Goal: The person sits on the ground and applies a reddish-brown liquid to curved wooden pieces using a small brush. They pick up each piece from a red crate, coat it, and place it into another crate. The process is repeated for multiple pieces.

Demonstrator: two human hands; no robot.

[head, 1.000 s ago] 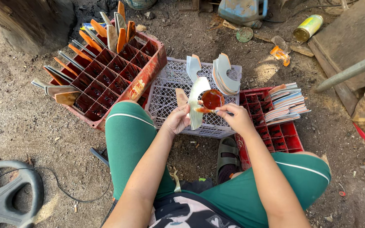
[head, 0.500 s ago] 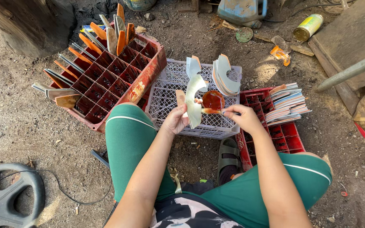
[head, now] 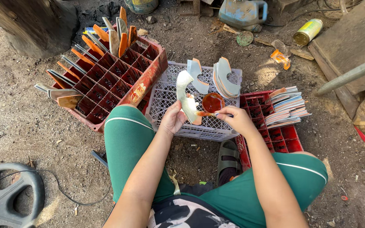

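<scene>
Two hands busy: left hand grips a curved white blade; right hand pinches a brush touching it, over the white crate.

Three crates: two red, one white; one bowl.

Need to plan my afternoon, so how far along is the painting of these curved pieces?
Done: orange-coated pieces stand in the red crate on the left. In hand: the left hand holds a pale curved piece while the right hand works a small brush on its lower end, beside the bowl of orange-brown liquid. Left: the pale pieces on the white crate.
</scene>
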